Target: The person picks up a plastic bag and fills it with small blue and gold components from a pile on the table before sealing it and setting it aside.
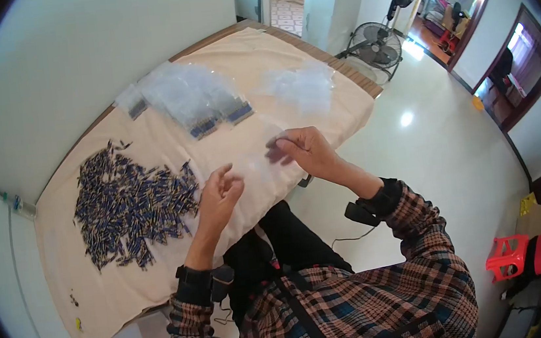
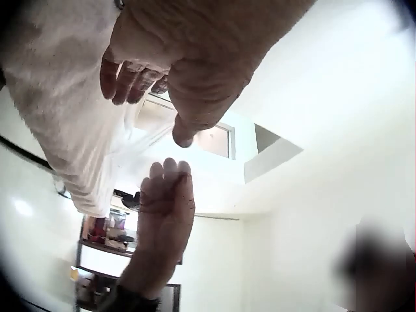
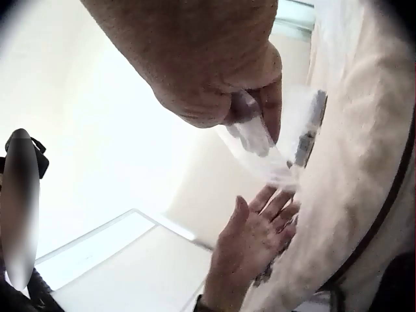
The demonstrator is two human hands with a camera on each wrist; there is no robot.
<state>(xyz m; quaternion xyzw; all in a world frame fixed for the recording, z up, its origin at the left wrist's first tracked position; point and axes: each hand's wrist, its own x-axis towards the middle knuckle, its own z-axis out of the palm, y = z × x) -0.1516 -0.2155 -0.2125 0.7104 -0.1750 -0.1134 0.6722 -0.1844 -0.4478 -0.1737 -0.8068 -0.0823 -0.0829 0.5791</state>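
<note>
Over cloth [image 1: 149, 145], right hand [image 1: 305, 152] raised, pinching bag [image 3: 260, 149]

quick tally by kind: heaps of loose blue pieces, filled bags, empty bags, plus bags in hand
heap of loose blue pieces: 1
heap of filled clear bags: 1
heap of empty clear bags: 1
clear bag pinched by right hand: 1
total: 4

The head camera looks steeply down from above the person onto the cloth-covered table [image 1: 97, 279] at middle distance. The left hand [image 1: 220, 191] and right hand [image 1: 301, 149] sit at frame centre. The left wrist camera sits close under its hand, which fills the frame's top, and faces across and upward to the other hand at lower centre. The right wrist camera mirrors this, equally close. All three views share both hands. The head and right wrist views also share the clear bag [image 3: 260, 140].
</note>
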